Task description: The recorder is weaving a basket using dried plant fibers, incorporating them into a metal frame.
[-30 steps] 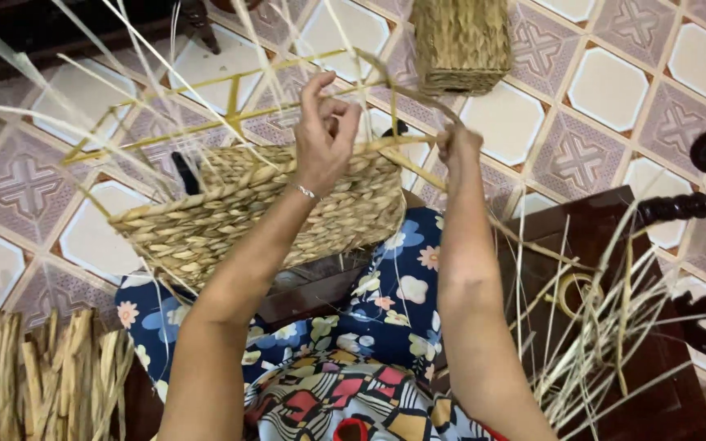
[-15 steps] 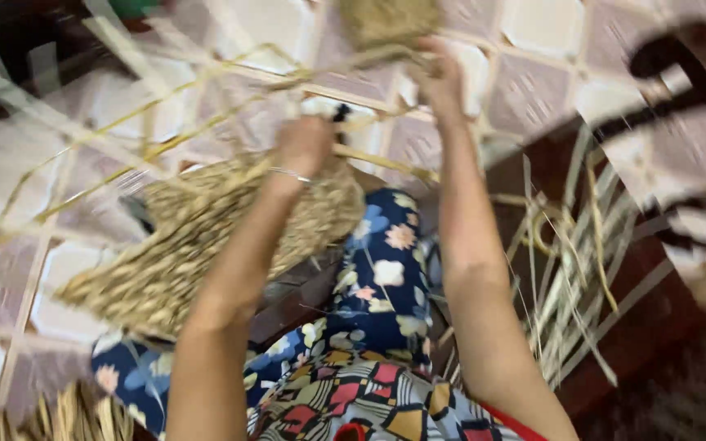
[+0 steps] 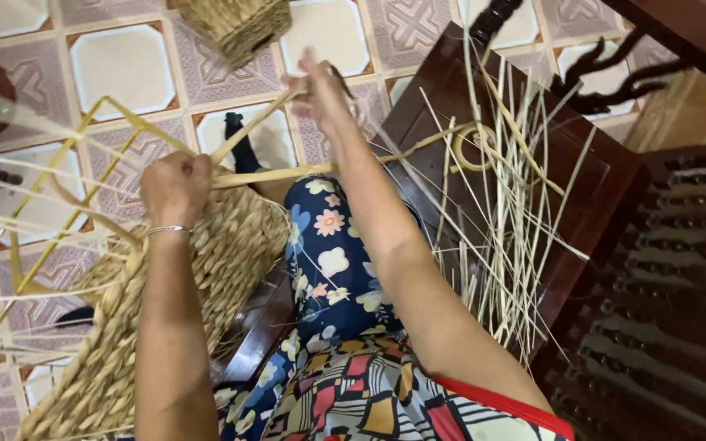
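Rough woven straw basket [image 3: 206, 269], glossy dark wooden stool [image 3: 582, 180], smooth glazed floor tiles [image 3: 124, 65].

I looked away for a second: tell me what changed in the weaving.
The right hand has drawn a flat straw strand up and away from the half-woven basket, which now lies tilted further left. The left hand still grips the basket rim. The loose straw bundle stayed put.

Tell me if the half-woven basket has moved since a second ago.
Yes. The half-woven basket has tipped and swung down-left, away from the small finished basket on the floor.
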